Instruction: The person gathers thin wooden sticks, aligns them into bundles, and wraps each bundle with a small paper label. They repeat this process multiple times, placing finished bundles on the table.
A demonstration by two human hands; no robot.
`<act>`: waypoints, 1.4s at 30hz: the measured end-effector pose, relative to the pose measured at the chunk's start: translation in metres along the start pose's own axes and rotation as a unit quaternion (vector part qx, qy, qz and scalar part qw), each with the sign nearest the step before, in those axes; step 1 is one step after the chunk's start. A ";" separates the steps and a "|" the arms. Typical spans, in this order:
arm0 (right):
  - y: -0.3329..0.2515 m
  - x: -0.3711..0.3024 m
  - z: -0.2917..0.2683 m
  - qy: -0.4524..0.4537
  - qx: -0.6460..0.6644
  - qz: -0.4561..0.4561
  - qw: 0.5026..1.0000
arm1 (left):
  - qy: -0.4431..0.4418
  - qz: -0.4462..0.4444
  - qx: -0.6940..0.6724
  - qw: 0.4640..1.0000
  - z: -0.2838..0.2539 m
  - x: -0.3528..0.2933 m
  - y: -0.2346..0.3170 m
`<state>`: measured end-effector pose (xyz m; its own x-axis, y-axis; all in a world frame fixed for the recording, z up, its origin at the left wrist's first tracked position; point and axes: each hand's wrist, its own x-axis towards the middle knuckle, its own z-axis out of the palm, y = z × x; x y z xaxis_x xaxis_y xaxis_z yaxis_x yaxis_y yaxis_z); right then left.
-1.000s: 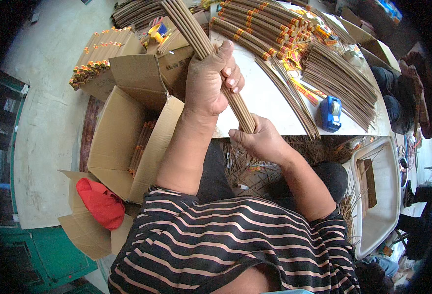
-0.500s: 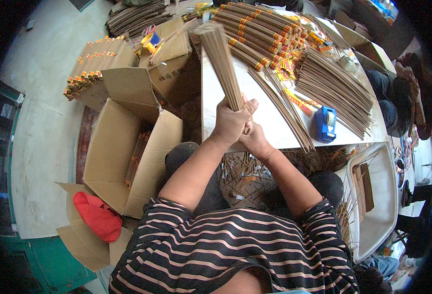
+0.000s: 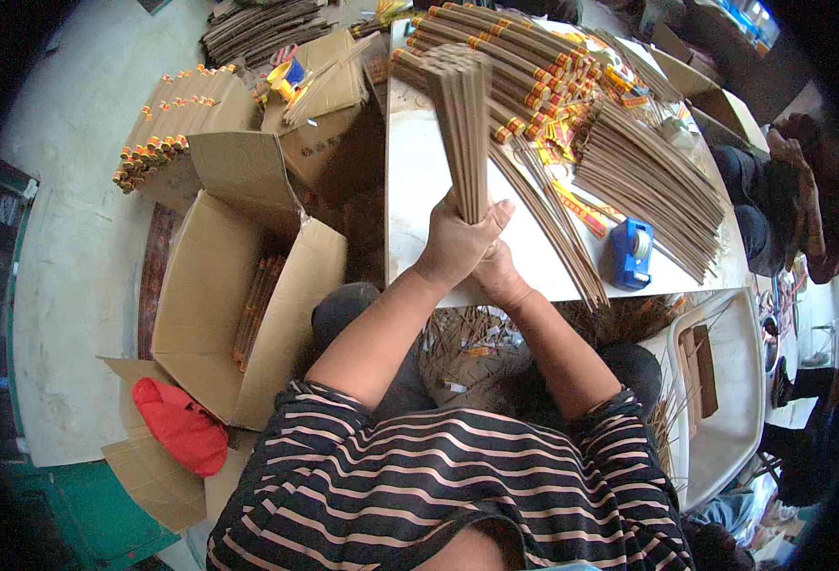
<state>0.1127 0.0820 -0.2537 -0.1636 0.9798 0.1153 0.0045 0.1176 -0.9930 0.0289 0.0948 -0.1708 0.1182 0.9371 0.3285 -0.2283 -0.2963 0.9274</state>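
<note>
A thick bundle of brown incense sticks (image 3: 464, 124) stands up from my two hands over the white table's near edge, its far ends fanned slightly wider. My left hand (image 3: 453, 246) is wrapped round the lower part of the bundle, thumb pointing right. Close against it and a little lower, my right hand (image 3: 498, 270) is closed at the bundle's bottom end; its fingers are mostly hidden behind the left hand. Just to the right, several loose incense sticks (image 3: 554, 231) lie on the table, with a blue tape dispenser (image 3: 632, 255) beyond them.
Banded incense bundles (image 3: 510, 59) and a spread of loose sticks (image 3: 650, 186) cover the white table's (image 3: 417, 181) far and right parts. At left stand an open cardboard box (image 3: 200, 285) and stacked bundles (image 3: 186, 119); a red cloth (image 3: 179, 426) lies nearby. A white tub (image 3: 738, 400) is at right.
The bundle has swung from leaning left to nearly upright, its top moving right. Both hands keep their hold, the left turning slightly with it. The whole view has shifted a little.
</note>
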 end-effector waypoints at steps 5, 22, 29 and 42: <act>-0.005 -0.002 0.002 0.001 -0.011 0.039 0.999 | -0.030 -0.154 -0.023 0.987 -0.005 0.001 0.010; -0.107 -0.066 0.023 -0.037 0.003 0.194 0.980 | -0.028 -0.239 -0.308 0.920 -0.008 -0.023 0.065; -0.141 -0.078 -0.007 -0.206 0.031 0.124 0.970 | -0.077 -0.212 -0.171 0.959 -0.015 -0.042 0.099; -0.202 -0.096 0.010 0.029 0.333 -0.095 0.938 | -0.371 -0.184 0.131 0.901 0.000 -0.078 0.113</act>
<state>0.1178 -0.0372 -0.0648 -0.0443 0.9610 0.2729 -0.6386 0.1828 -0.7475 -0.0061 -0.0115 -0.0914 0.7741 0.6290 -0.0712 0.1834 -0.1152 0.9763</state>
